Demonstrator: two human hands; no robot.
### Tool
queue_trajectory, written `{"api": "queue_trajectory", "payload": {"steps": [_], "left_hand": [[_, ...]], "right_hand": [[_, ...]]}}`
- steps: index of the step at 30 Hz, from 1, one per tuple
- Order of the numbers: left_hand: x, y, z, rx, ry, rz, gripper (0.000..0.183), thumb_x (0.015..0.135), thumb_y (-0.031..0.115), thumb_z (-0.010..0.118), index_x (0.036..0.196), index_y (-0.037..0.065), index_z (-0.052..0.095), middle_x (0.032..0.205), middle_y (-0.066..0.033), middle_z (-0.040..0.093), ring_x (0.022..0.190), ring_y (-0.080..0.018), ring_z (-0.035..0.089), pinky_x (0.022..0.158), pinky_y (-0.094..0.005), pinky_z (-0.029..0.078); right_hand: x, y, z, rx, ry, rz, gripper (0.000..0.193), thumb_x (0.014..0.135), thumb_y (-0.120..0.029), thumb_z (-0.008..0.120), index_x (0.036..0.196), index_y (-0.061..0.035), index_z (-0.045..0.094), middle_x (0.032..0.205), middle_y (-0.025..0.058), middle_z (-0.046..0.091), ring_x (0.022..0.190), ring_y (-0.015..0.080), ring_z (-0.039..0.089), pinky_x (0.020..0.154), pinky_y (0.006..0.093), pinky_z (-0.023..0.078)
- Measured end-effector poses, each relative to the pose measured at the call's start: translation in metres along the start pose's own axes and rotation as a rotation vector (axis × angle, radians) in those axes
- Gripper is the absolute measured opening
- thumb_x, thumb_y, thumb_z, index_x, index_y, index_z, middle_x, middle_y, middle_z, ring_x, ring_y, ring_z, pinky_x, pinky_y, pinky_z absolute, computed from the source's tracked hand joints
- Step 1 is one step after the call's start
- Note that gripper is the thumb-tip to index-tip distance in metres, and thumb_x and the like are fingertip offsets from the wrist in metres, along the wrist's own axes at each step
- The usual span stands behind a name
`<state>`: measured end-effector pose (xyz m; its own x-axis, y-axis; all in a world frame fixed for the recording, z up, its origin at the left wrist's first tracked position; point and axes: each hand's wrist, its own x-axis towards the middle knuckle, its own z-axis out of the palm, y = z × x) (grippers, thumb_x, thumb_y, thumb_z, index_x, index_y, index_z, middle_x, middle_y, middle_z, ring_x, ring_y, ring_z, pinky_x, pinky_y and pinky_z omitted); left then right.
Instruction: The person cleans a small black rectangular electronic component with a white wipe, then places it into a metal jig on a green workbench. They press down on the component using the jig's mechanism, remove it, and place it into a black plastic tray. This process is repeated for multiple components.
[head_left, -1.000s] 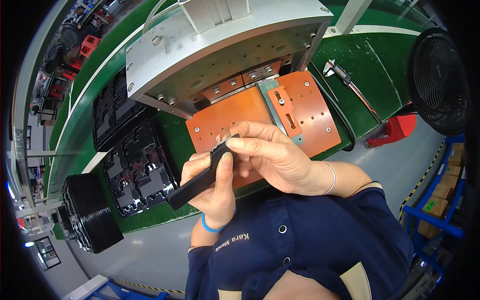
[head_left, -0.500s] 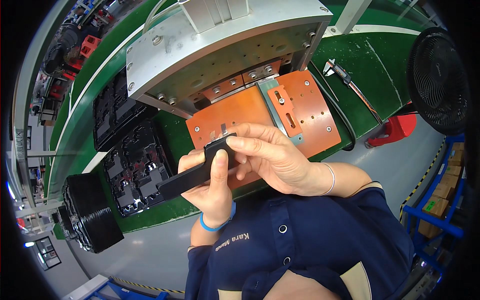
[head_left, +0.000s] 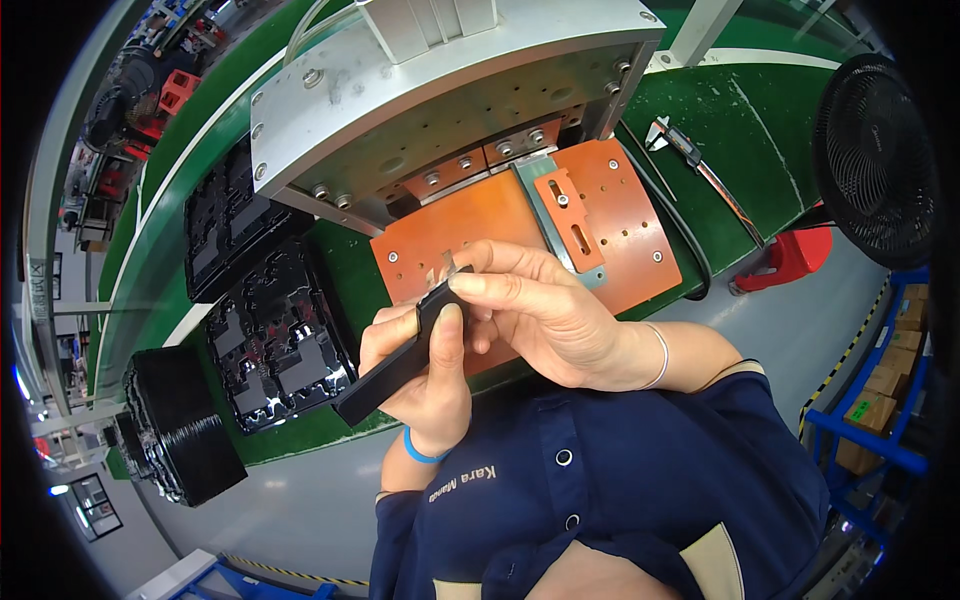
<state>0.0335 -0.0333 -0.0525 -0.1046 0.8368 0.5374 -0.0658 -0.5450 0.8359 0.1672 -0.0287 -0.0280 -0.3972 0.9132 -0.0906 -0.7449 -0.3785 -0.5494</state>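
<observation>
A flat black bar-shaped part with thin silvery tabs at its upper end is held between both hands, in front of my chest. My left hand is closed round it, the thumb pressed on its face and the fingers behind. With thumb and forefinger, my right hand pinches the upper end beside the tabs; its other fingers curl below. Just beyond the hands lies the orange base plate of a metal press. The hands cover the plate's near left part.
Black moulded trays with parts in them lie left on the green bench. A stack of black trays stands at the near left. A digital caliper, a cable and a black fan are to the right, above a red stool.
The black part has turned in my hands, showing more of its narrow edge, and its lower end has moved slightly right and down. Both hands keep hold of it.
</observation>
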Motion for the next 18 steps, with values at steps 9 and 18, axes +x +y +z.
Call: {"api": "queue_trajectory", "payload": {"steps": [9,18], "left_hand": [[0.0001,0.0019,0.0016,-0.054,0.005,-0.012,0.02,0.085,-0.006,0.063,0.099,0.002,0.05,0.09,-0.0138,0.063,0.077,-0.016,0.061,0.068,-0.0277,0.05],[-0.0003,0.0006,0.0018,0.04,-0.007,0.072,0.017,0.086,-0.005,0.062,0.098,0.0,0.052,0.089,-0.0149,0.063,0.075,-0.0171,0.063,0.068,-0.0282,0.051]], "right_hand": [[0.0025,0.0057,-0.002,0.004,0.006,0.001,0.016,0.094,-0.024,0.059,0.098,-0.0091,0.062,0.089,-0.0008,0.06,0.07,0.0033,0.057,0.066,0.0181,0.049],[0.0015,0.0058,-0.0019,0.047,-0.021,0.007,0.016,0.095,-0.023,0.058,0.099,-0.0078,0.062,0.089,-0.0007,0.059,0.076,0.0037,0.057,0.066,0.019,0.05]]}}
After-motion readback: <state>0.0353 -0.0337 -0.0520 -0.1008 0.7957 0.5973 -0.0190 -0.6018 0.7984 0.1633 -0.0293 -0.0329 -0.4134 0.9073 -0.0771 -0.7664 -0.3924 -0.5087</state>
